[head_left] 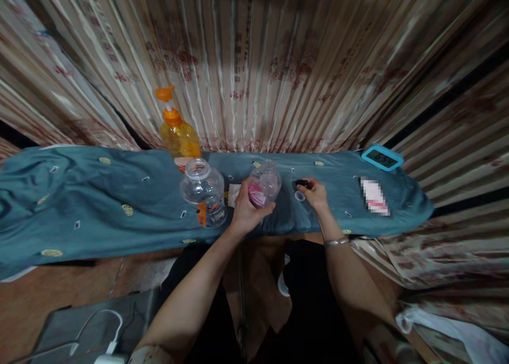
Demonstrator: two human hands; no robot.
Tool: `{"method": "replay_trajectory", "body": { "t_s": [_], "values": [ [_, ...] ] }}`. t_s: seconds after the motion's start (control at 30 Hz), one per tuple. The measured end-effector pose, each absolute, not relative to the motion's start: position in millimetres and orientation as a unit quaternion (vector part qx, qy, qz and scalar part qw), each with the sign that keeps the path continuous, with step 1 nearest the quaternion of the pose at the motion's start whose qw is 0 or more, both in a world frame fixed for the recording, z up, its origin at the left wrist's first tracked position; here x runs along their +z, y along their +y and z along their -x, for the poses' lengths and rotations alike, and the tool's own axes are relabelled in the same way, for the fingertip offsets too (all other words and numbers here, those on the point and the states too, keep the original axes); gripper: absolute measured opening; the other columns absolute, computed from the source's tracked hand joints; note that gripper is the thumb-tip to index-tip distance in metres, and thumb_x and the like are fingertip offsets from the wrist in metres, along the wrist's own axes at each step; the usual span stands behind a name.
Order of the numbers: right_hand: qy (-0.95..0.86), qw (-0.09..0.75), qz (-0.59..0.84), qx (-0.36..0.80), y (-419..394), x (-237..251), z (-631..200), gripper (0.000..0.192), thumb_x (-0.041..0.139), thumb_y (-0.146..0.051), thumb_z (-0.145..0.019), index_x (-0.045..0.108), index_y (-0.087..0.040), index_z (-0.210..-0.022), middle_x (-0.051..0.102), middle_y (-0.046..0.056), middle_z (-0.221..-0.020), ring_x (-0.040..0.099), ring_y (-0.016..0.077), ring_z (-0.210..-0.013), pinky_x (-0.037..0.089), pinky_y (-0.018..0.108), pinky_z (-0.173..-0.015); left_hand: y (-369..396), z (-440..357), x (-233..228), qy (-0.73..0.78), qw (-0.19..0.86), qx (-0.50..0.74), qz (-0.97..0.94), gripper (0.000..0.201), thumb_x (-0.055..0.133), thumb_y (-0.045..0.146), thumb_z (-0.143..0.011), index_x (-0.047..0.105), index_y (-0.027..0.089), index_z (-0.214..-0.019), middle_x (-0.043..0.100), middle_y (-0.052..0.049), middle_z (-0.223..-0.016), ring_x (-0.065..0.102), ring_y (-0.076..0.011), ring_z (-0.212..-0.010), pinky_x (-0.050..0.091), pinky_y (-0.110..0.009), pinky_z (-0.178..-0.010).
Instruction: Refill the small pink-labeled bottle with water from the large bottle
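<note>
My left hand (248, 210) is wrapped round a clear plastic bottle (270, 181) with a pink label, its open neck pointing up and away. Between the fingertips of my right hand (315, 193) is a small dark object (304, 184), too small to name exactly. Just below those fingertips a small whitish round piece (299, 195) shows; whether I touch it I cannot tell. Left of my left hand stands a larger clear plastic jar (203, 189) with an open mouth and an orange label. A whitish folded piece (234, 193) is partly hidden behind my left hand.
A pump bottle (181, 136) of orange liquid stands behind the jar. On the right of the teal cloth-covered table (99, 194) are a blue digital clock (382, 157) and a blurred pink-and-white packet (374, 196). Curtains (238, 62) hang close behind and at both sides.
</note>
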State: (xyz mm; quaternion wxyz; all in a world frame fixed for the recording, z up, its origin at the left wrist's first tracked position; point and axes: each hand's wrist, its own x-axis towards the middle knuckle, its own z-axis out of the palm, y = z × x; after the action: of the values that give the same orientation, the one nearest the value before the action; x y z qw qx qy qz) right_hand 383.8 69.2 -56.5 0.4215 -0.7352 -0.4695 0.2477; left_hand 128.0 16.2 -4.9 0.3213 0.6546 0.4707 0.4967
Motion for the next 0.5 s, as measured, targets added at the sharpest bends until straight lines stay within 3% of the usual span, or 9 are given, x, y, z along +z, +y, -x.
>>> {"method": "replay_trajectory", "body": {
  "t_s": [0.27,0.5],
  "values": [
    [-0.514,0.319,0.778,0.171,76.9,-60.0,-380.6,0.022,0.065,-0.033,-0.091,0.064,-0.018,-0.108,0.065,0.007,-0.112,0.063,0.0226,-0.1,0.053,0.044,-0.088,16.2,-128.3,-6.4,0.473,0.322,0.506,-0.646,0.072,0.083,0.033,-0.059,0.046,0.021,-0.12,0.063,-0.007,-0.116,0.062,-0.0253,-0.106,0.051,-0.04,-0.093],
    [-0.536,0.393,0.734,0.138,66.5,-41.7,-369.8,0.035,0.065,-0.036,-0.091,0.059,-0.018,-0.12,0.061,0.009,-0.123,0.058,0.0275,-0.113,0.045,0.053,-0.099,16.0,-131.5,-5.6,0.475,0.334,0.497,-0.645,0.074,0.082,0.034,-0.061,0.044,0.021,-0.123,0.064,-0.008,-0.116,0.063,-0.0261,-0.108,0.05,-0.043,-0.096]
  ]
}}
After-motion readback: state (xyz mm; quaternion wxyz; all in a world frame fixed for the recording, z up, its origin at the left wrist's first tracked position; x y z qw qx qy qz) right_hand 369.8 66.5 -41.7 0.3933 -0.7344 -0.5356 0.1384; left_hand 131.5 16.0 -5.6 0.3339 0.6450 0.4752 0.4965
